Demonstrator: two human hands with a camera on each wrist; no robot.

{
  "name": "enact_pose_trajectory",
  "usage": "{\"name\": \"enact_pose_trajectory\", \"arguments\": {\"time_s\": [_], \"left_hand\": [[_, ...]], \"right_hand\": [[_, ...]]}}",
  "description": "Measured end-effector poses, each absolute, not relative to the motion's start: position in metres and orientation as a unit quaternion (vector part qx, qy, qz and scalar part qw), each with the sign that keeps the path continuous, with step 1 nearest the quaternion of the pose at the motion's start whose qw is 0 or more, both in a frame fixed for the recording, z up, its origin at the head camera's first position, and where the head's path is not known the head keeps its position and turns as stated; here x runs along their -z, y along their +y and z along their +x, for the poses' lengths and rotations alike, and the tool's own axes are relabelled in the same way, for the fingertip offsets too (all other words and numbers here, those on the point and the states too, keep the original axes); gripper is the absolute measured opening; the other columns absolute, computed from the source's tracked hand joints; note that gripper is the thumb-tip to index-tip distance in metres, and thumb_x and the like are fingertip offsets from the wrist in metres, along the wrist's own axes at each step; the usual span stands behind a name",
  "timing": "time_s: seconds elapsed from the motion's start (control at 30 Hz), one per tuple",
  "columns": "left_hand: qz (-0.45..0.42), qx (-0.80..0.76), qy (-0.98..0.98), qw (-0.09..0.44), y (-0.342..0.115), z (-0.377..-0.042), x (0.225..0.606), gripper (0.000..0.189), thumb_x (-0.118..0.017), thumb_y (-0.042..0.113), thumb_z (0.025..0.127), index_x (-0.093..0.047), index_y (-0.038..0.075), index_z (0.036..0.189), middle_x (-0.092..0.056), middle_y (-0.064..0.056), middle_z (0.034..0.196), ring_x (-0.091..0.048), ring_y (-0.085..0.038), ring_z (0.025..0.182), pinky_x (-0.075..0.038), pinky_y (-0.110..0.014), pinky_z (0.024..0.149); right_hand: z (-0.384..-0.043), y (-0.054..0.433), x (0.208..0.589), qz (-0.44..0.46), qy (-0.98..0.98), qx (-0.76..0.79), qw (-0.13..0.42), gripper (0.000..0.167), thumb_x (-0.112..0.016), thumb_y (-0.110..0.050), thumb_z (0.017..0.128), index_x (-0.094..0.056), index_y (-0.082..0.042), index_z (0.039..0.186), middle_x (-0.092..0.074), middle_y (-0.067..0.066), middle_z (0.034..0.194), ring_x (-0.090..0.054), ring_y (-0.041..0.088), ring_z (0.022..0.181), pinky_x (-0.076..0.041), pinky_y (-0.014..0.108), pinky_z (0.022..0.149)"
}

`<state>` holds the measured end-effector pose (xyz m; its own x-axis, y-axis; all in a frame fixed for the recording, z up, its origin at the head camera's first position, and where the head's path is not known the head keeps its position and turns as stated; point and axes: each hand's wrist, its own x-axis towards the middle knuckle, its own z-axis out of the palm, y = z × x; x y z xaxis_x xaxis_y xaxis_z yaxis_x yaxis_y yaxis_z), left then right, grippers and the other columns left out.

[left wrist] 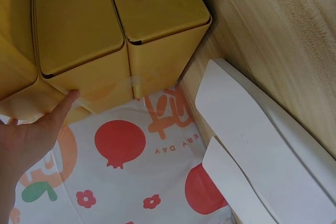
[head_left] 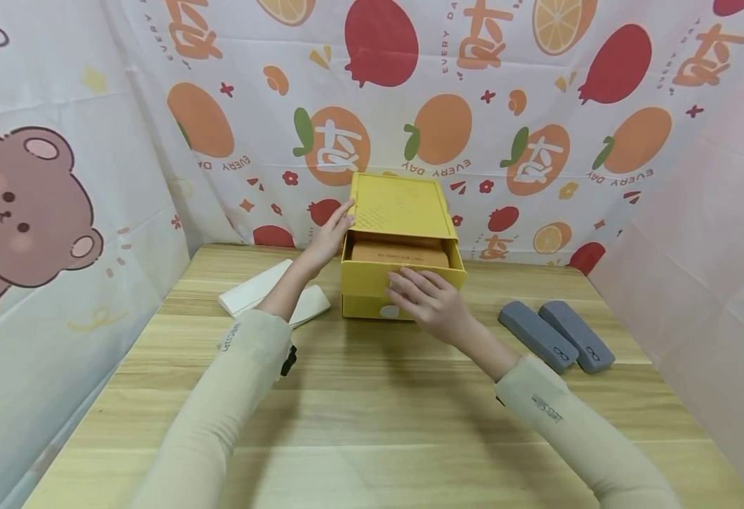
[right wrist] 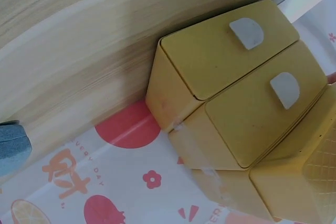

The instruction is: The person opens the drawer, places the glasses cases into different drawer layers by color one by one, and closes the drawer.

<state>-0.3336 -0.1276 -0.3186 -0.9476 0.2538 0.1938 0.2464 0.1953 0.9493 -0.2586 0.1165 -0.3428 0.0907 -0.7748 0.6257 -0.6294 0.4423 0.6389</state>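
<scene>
Yellow, stiff-walled, apparently plastic drawer box (head_left: 403, 208) stands near the tabletop's (head_left: 346, 438) back edge, likely light and slightly slick; steady its sides and use the upper drawer's (head_left: 364, 280) rim. Left hand (head_left: 328, 239), thumb straight, rests against its left side; right hand's (head_left: 433, 302) loose fingers touch the drawer front.

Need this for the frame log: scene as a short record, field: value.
Container: yellow two-drawer box
Upper drawer: pulled partly out
Drawer contents: tan case with printing on it; anything beneath is hidden
Lower drawer: appears shut
Left hand: fingers at the box's upper left side
Right hand: fingers at the upper drawer's front
Left of box: two white cases, partly behind the left arm
Right of box: two grey glasses cases
Surface: wood-grain table
</scene>
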Motion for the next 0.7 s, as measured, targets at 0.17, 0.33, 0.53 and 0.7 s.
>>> {"name": "enact_pose_trajectory", "arguments": {"time_s": [0.17,0.33,0.53,0.7], "left_hand": [[0.16,-0.604,0.781,-0.004,-0.128,-0.333,0.319,0.054,-0.033,0.041,0.099,-0.018,0.024,0.148,-0.03,-0.016,0.142,-0.027,-0.011,0.057,-0.028,-0.025,0.052],[0.159,-0.598,0.786,-0.006,-0.127,-0.333,0.319,0.054,-0.033,0.041,0.099,-0.019,0.024,0.148,-0.031,-0.013,0.142,-0.044,-0.01,0.075,-0.035,-0.026,0.067],[0.156,-0.606,0.78,-0.002,-0.128,-0.333,0.319,0.054,-0.033,0.041,0.099,-0.019,0.025,0.148,-0.033,-0.016,0.141,-0.048,-0.013,0.073,-0.035,-0.026,0.063],[0.162,-0.604,0.78,0.0,-0.128,-0.333,0.318,0.055,-0.033,0.04,0.099,-0.017,0.022,0.149,-0.028,-0.017,0.144,-0.033,-0.022,0.125,-0.031,-0.038,0.095]], "right_hand": [[-0.265,0.115,0.343,0.519,-0.676,0.071,0.518,0.022,-0.051,-0.007,0.095,-0.071,-0.008,0.103,-0.06,0.01,0.118,-0.054,0.024,0.11,-0.045,0.035,0.086],[-0.272,0.115,0.344,0.516,-0.682,0.071,0.514,0.019,-0.056,-0.007,0.092,-0.071,-0.009,0.104,-0.06,0.009,0.118,-0.053,0.024,0.111,-0.044,0.035,0.087],[-0.277,0.113,0.343,0.514,-0.68,0.072,0.518,0.017,-0.061,-0.008,0.089,-0.072,-0.009,0.102,-0.06,0.009,0.117,-0.054,0.024,0.11,-0.044,0.035,0.086],[-0.283,0.111,0.343,0.51,-0.684,0.062,0.519,0.016,-0.063,-0.009,0.087,-0.072,-0.008,0.101,-0.06,0.009,0.117,-0.054,0.024,0.11,-0.044,0.035,0.086]]}}
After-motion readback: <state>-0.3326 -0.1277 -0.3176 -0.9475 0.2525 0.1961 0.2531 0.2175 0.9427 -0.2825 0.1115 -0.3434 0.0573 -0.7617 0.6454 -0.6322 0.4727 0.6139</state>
